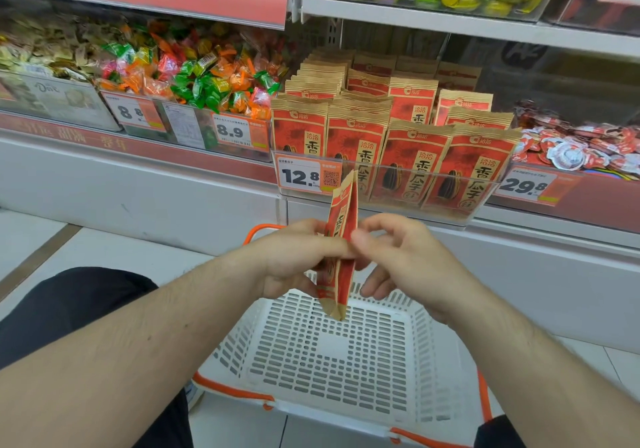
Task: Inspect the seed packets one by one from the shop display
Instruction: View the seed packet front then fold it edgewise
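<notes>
A red and tan seed packet (341,225) stands edge-on between my two hands, above a white shopping basket (332,361). My left hand (294,260) grips its left side with curled fingers. From the right, my right hand (405,257) pinches the packet with thumb and forefinger. Behind them, on the shelf, a clear display bin (381,201) holds several rows of the same seed packets (408,156), upright with their fronts facing me.
The basket has orange handles (235,392) and sits on the floor by my knees. Wrapped candies (194,73) fill the bins to the left, small red and white sweets (581,146) the bin to the right. Price tags (304,175) line the shelf edge.
</notes>
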